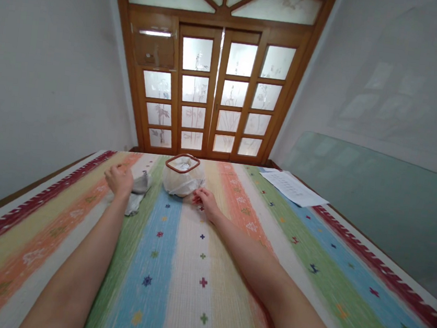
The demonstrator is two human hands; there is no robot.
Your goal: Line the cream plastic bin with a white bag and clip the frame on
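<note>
A small round bin (183,164) with a reddish-brown rim stands near the far edge of the bed-like striped surface, and a whitish plastic bag (179,183) hangs over its outside. At the bag's lower right side, my right hand (206,202) is closed, its fingertips pinching the plastic. To the left, my left hand (120,178) is raised a little with its fingers curled together; what they hold, if anything, is hidden. Beside and partly behind that wrist lies a crumpled grey cloth (141,184).
A striped, patterned cloth (185,265) covers the whole surface. Printed paper (292,187) lies at the far right edge. Wooden doors with glass panes (215,90) stand beyond, a pale green panel (377,187) leans along the right wall.
</note>
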